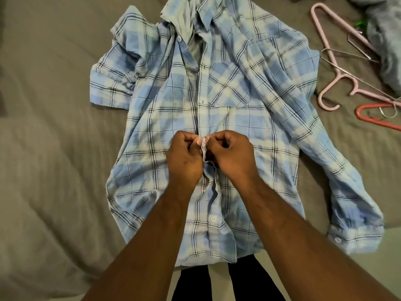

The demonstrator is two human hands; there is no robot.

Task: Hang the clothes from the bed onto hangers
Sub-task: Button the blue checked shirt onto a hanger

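On bed [50,109], rumpled blue plaid shirt [236,94], hands [184,158] pinching placket [204,148], maybe button [205,140]

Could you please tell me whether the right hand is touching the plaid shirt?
Touching. The head view shows the right hand pinching the front placket of the plaid shirt, fingertips curled onto the fabric, opposite the left hand.

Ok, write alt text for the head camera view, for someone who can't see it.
The left hand and right hand pinch the button strip of a blue plaid shirt spread front up on a grey bed. Pink hangers, a red hanger and wire hangers lie to its right.
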